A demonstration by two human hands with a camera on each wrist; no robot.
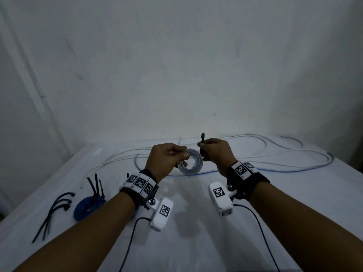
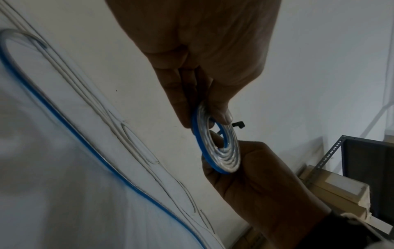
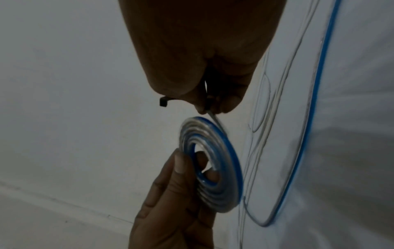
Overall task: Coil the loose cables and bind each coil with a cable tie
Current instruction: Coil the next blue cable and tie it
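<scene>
A clear cable with a blue edge is wound into a flat spiral coil (image 1: 191, 163), held in the air above the table. My left hand (image 1: 183, 154) pinches the coil's left rim between thumb and fingers; the left wrist view shows the coil (image 2: 219, 150) edge-on. My right hand (image 1: 203, 149) pinches a black cable tie (image 1: 202, 136) whose head sticks up. In the right wrist view the tie's strap (image 3: 213, 116) runs from my right hand (image 3: 211, 104) down to the rim of the coil (image 3: 215, 170). The tie's head (image 2: 238, 125) shows beyond the coil.
Loose white cables (image 1: 275, 154) sprawl over the far half of the white table (image 1: 186, 232). A loose blue-edged cable (image 1: 216, 173) lies under my hands. At the left lie spare black ties (image 1: 53, 211) and a blue coil (image 1: 86, 207) with ties sticking up.
</scene>
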